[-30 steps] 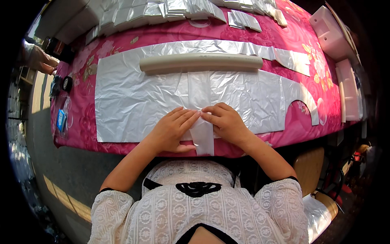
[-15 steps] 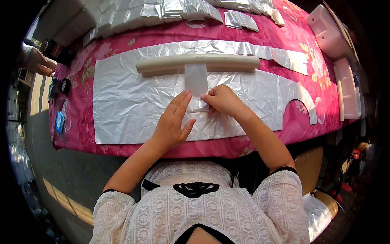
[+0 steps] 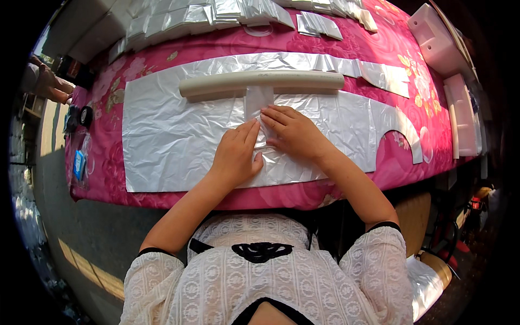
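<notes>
A silvery-white plastic carrier bag lies spread flat on the table, its handle loops toward the right. Across its upper part rests a long beige tube. A small whitish folded plastic piece extends from the tube's near edge toward me, its lower part covered by my fingers. My left hand lies flat with straight fingers, its tips at the piece's left and lower edge. With fingers outstretched, my right hand presses down on the piece's right side. Both hands nearly meet there.
A pink flowered cloth covers the table. Stacks of folded silvery bags line the far side, with a smaller stack nearby. White foam boxes stand at right. A black roll and a blue packet lie at left.
My right hand has gone from pinching the piece's lower right corner to lying flat on it, farther left and up. My left fingertips have shifted slightly right.
</notes>
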Demonstrator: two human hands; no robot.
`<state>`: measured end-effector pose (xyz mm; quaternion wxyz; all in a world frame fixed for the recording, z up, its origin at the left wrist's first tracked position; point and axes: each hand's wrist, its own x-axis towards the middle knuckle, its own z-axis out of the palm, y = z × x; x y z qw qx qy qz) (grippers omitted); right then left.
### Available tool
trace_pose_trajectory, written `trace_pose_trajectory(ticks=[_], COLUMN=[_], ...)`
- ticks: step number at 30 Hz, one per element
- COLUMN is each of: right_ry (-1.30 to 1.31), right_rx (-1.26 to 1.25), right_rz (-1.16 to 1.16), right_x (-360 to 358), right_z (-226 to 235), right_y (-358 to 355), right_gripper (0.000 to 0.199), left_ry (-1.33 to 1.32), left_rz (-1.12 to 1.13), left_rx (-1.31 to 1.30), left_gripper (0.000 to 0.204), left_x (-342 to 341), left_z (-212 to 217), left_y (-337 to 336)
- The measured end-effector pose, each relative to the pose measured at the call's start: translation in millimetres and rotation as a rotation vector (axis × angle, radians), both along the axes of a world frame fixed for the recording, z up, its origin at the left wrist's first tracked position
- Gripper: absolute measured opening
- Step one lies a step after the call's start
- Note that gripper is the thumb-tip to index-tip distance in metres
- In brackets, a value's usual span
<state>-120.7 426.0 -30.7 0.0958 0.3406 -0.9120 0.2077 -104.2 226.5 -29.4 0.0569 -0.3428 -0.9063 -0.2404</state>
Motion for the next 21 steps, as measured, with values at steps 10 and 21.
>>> trace_pose_trajectory(ticks=[10, 21], right_ry=[-0.053, -0.316], right_rx=[-0.22, -0.325], right_rz=[0.092, -0.203], right_x=[-3, 38], right_z=[-2, 7], right_y=[3, -7], right_gripper=[0.031, 0.014], left_ry=[0.193, -0.216], left_rz=[-0.217, 0.046], left_rx=[0.075, -0.007], left_gripper=[0.04, 0.048], left_x=[-7, 22], left_z=[-5, 16], left_y=[-14, -22])
